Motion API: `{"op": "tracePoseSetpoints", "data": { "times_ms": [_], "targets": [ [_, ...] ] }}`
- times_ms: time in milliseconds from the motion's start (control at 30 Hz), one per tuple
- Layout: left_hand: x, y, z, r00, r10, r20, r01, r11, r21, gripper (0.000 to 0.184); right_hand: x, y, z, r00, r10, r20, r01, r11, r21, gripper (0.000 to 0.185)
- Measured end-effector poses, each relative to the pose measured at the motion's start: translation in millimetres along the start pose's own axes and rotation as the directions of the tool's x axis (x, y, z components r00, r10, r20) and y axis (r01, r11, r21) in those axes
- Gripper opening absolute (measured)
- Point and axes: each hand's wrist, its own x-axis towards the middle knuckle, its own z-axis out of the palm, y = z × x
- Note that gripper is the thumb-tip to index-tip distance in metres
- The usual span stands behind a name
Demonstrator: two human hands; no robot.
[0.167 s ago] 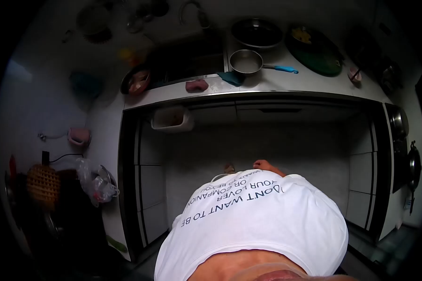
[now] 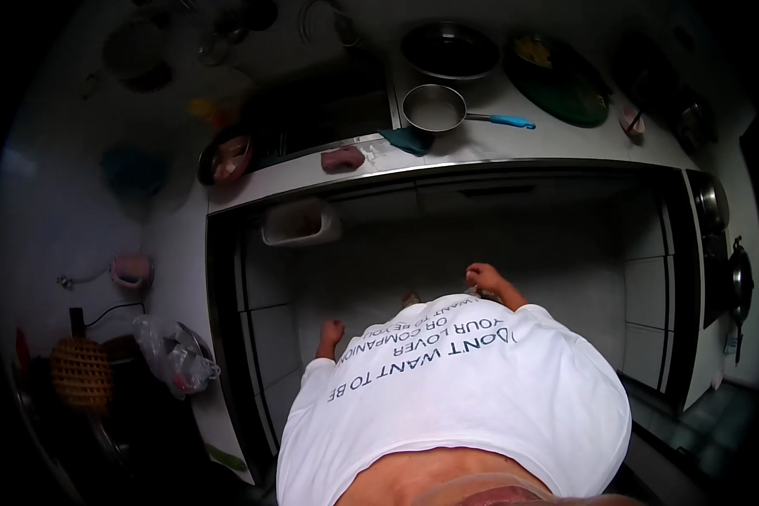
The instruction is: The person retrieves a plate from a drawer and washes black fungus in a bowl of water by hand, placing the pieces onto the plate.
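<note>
My right hand (image 2: 482,275) hangs in front of my white T-shirt (image 2: 455,396), its fingers curled in, with nothing visible in them. On the other side, my left hand (image 2: 332,330) hangs low beside the shirt, small and dim, closed in a loose fist. Neither hand touches the counter (image 2: 481,152) ahead. On that counter stands a small pan (image 2: 434,108) with a blue handle. A teal cloth (image 2: 406,140) lies beside it, and a reddish cloth (image 2: 342,159) rests at the sink's edge.
A white bin (image 2: 302,224) hangs below the counter's front edge. A dark wok (image 2: 449,51) and a green board (image 2: 558,93) stand at the back. Leftward are a bowl (image 2: 228,158), a plastic bag (image 2: 181,358) and a woven basket (image 2: 82,373). Pots (image 2: 710,202) stand on the right.
My left hand has come into view beside the shirt. My right hand has moved slightly forward and shows more of the forearm. The view has tilted a little.
</note>
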Motion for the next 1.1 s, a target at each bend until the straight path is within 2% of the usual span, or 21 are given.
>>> {"op": "tracePoseSetpoints", "data": {
  "times_ms": [33, 67, 100, 133, 233, 333, 400, 467, 567, 633, 667, 700, 733, 800, 833, 867, 933, 967, 1000, 1067, 1100],
  "targets": [
    [26.6, 44.1, -6.4, 0.988, 0.142, -0.059, -0.140, 0.990, 0.037, 0.035, 12.8, -10.6, -34.1, 0.992, -0.011, -0.129, 0.018, 0.998, 0.053, 0.016],
    [34.7, 78.7, -19.4, 0.958, 0.267, -0.109, -0.257, 0.962, 0.092, 0.035, 9.2, -31.9, -54.9, 0.974, 0.101, -0.202, -0.062, 0.979, 0.193, 0.017],
    [37.3, 113.0, -30.3, 0.944, 0.300, -0.136, -0.295, 0.954, 0.052, 0.032, 17.9, -31.8, -71.3, 0.944, 0.188, -0.270, -0.078, 0.925, 0.372, 0.021],
    [50.0, 152.4, -34.5, 0.922, 0.343, -0.178, -0.347, 0.938, 0.009, 0.030, 24.1, -52.3, -95.9, 0.915, 0.213, -0.343, -0.033, 0.886, 0.462, 0.025],
    [80.7, 232.6, -18.3, 0.936, 0.338, -0.096, -0.349, 0.858, -0.377, 0.028, 46.8, -87.5, -162.2, 0.876, 0.203, -0.437, 0.220, 0.638, 0.738, 0.035],
    [53.9, 343.8, -8.7, 0.962, 0.262, 0.079, -0.169, 0.795, -0.583, 0.028, 83.9, -108.9, -236.9, 0.856, 0.143, -0.497, 0.412, 0.394, 0.822, 0.036],
    [58.2, 390.2, 9.1, 0.946, 0.282, 0.162, -0.115, 0.757, -0.643, 0.029, 103.3, -125.6, -273.3, 0.858, 0.138, -0.494, 0.423, 0.355, 0.834, 0.036],
    [65.6, 442.9, 23.0, 0.925, 0.314, 0.216, -0.078, 0.711, -0.699, 0.029, 115.2, -159.8, -305.3, 0.897, 0.092, -0.432, 0.367, 0.389, 0.845, 0.037],
    [58.7, 536.5, 17.9, 0.894, 0.384, 0.232, -0.091, 0.662, -0.744, 0.029, 111.4, -222.2, -320.7, 0.955, -0.107, -0.277, 0.282, 0.620, 0.732, 0.036],
    [64.9, 587.5, 19.3, 0.868, 0.402, 0.293, -0.057, 0.665, -0.745, 0.037, 120.1, -238.5, -319.7, 0.969, -0.215, -0.122, 0.238, 0.680, 0.694, 0.034],
    [66.7, 612.1, 17.6, 0.867, 0.393, 0.307, 0.001, 0.614, -0.790, 0.037, 121.3, -248.8, -319.3, 0.965, -0.255, -0.070, 0.237, 0.717, 0.656, 0.033],
    [67.6, 633.1, 16.7, 0.865, 0.387, 0.319, 0.057, 0.555, -0.830, 0.038, 132.2, -247.1, -321.7, 0.945, -0.327, 0.024, 0.265, 0.804, 0.532, 0.032],
    [68.9, 649.2, 16.5, 0.867, 0.383, 0.319, 0.121, 0.460, -0.880, 0.036, 134.5, -250.8, -320.5, 0.944, -0.266, 0.196, 0.101, 0.797, 0.595, 0.032],
    [75.1, 671.4, 11.0, 0.873, 0.379, 0.306, 0.219, 0.255, -0.942, 0.034, 129.8, -272.9, -306.7, 0.888, -0.235, 0.394, 0.004, 0.862, 0.506, 0.032],
    [78.8, 678.1, 6.3, 0.891, 0.344, 0.297, 0.257, 0.158, -0.953, 0.025, 129.8, -280.3, -301.4, 0.875, -0.261, 0.409, 0.072, 0.903, 0.424, 0.032],
    [87.5, 674.3, 9.7, 0.929, 0.291, 0.229, 0.195, 0.141, -0.971, 0.021, 130.9, -285.6, -297.7, 0.863, -0.288, 0.416, 0.144, 0.928, 0.345, 0.032],
    [102.4, 657.7, 30.5, 0.975, 0.191, 0.114, 0.089, 0.134, -0.987, 0.014, 133.9, -293.2, -295.4, 0.834, -0.267, 0.483, 0.097, 0.933, 0.348, 0.033],
    [91.9, 661.6, 18.7, 0.981, 0.139, 0.135, 0.133, 0.025, -0.991, 0.007, 138.7, -296.7, -294.7, 0.820, -0.255, 0.512, 0.086, 0.940, 0.330, 0.034],
    [85.8, 664.3, 11.0, 0.985, 0.119, 0.128, 0.131, -0.014, -0.991, 0.007, 142.9, -300.8, -296.1, 0.809, -0.241, 0.536, 0.077, 0.948, 0.310, 0.035],
    [80.6, 662.7, -8.1, 0.991, 0.078, 0.106, 0.113, -0.085, -0.990, 0.007, 161.4, -309.6, -298.4, 0.852, -0.351, 0.388, 0.291, 0.934, 0.205, 0.037],
    [80.8, 657.2, -18.5, 0.988, 0.119, 0.099, 0.109, -0.086, -0.990, 0.008, 176.2, -310.1, -299.4, 0.859, -0.423, 0.289, 0.399, 0.906, 0.140, 0.037]
  ]
}}
